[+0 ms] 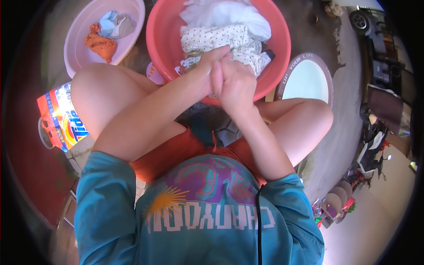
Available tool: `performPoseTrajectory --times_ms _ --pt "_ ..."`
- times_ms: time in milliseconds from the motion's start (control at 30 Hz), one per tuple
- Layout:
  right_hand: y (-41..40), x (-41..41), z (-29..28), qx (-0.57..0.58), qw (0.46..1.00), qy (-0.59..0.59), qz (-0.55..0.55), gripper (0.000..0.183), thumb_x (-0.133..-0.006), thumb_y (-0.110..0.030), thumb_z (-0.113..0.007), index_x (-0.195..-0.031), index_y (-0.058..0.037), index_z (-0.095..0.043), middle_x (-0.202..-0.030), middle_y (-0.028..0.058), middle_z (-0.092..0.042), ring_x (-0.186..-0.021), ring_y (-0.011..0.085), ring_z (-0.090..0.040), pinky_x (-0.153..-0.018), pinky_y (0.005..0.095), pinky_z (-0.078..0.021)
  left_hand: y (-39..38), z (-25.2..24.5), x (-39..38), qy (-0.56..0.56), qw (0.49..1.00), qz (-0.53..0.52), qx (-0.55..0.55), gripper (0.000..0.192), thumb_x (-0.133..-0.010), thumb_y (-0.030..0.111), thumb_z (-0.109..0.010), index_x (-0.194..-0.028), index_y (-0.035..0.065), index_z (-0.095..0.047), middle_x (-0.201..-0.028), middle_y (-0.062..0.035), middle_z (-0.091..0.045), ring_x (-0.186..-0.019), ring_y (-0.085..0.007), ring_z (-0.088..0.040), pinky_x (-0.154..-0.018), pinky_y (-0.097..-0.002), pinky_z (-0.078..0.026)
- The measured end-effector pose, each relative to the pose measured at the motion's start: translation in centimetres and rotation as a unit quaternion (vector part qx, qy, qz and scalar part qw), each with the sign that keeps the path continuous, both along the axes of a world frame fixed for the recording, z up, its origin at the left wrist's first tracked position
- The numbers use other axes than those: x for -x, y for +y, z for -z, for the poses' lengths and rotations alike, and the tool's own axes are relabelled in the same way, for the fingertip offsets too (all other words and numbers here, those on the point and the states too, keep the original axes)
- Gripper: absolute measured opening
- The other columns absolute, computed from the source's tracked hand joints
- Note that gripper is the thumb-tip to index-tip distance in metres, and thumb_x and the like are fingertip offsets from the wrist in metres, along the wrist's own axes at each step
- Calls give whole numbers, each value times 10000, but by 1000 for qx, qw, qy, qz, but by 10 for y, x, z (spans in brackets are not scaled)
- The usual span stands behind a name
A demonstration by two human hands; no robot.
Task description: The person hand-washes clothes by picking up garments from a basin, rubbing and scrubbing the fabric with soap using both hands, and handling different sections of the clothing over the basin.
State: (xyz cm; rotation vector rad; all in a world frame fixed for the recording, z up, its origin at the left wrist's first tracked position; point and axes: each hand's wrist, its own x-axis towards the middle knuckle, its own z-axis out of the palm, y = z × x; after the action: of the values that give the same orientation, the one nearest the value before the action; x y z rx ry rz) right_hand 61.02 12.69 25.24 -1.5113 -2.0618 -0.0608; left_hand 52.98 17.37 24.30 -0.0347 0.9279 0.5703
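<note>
My left hand (214, 63) and my right hand (237, 82) are clasped together over the near rim of a red plastic basin (159, 43). Their fingers overlap, so whatever may lie between the palms is hidden. Just beyond them, a white cloth with dark dots (215, 38) is bunched in the basin. Behind it sits a heap of sheer white fabric (228, 16). Part of a patterned cloth (189, 62) shows beside my left wrist.
At the upper left, a pink basin (74, 46) holds orange (101, 44), light blue (107, 23) and grey cloths (125, 26). A Tide detergent bag (63, 116) is by my left knee. An oval container with a pale interior (308, 79) stands beyond my right knee. Parked vehicles (374, 59) are at far right.
</note>
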Motion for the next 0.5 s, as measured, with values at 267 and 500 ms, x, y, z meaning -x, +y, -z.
performPoseTrajectory --times_ms 267,500 --pt "14 -14 24 22 999 31 34 238 -833 -193 -579 -647 -45 -573 -548 148 -542 -514 335 -548 -532 445 -431 1 27 5 -160 986 11 -46 262 -917 334 -491 -904 80 -553 -908 -96 -607 -830 -216 -592 -785 -383 -480" --pt "14 -16 9 81 996 29 38 186 -875 -176 -536 -762 -47 -609 -683 185 -602 -622 367 -590 -579 443 -471 5 22 -2 -102 992 13 -68 255 -931 273 -434 -914 52 -560 -907 -102 -607 -851 -214 -572 -802 -365 -463"
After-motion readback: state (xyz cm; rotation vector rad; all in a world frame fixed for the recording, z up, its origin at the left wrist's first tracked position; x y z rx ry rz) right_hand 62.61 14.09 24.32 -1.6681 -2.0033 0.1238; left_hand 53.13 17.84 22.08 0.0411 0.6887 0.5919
